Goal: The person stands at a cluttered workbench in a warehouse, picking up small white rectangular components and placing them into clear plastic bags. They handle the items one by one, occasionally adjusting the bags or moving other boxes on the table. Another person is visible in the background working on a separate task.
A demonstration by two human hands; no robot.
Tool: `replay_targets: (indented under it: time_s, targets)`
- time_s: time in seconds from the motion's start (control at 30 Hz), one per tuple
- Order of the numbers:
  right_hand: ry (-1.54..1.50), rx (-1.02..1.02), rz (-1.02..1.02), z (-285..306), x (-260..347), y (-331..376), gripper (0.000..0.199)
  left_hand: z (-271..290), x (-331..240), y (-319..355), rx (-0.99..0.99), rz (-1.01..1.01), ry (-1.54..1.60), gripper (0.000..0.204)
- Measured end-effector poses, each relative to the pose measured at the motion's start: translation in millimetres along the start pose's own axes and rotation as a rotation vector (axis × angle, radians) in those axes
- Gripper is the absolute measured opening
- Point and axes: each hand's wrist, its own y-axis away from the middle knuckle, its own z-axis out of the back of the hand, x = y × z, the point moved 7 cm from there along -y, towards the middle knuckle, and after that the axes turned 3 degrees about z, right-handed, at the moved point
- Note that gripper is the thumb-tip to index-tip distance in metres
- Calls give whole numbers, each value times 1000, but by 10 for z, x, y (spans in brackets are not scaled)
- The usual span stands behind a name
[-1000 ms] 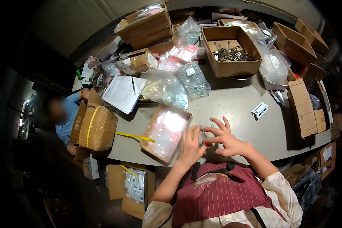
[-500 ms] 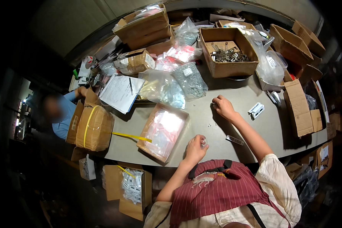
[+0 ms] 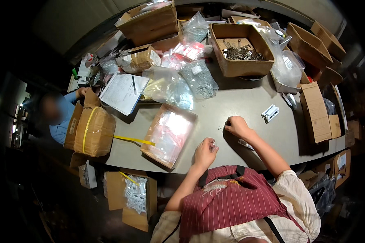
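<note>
A shallow box of clear bags [image 3: 169, 133] lies on the grey worktop [image 3: 247, 101]. Just right of it, the left hand [image 3: 205, 153] pinches a small clear bag [image 3: 213, 144]. The right hand [image 3: 236, 125] rests fisted beside tiny parts [image 3: 220, 128].

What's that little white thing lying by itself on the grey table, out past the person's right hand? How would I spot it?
Start at the big open cardboard box of dark metal parts at the far side of the grey table. Come toward the person's right hand; just beyond it, to its right, lies a small white plastic clip. Unlike the bags and boxes around, it is bare, ribbed, and alone on open tabletop.
</note>
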Motion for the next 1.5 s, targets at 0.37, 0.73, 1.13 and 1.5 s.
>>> replay_targets:
  time_s: [0.37,0.73,1.13,1.5]
  targets:
    - [-494,183,380,227,1070,447,20,-58,122,-25,32,25,282,32]
    - [168,23,48,23,527,-44,47,6,92,45,51,164,315,31]
    - [62,125,235,82,937,294,25,-4,183,84,-27,99,248,30]
    - [-37,-159,-65,983,-155,599,45,-49,198,106,-52,31,253,28]
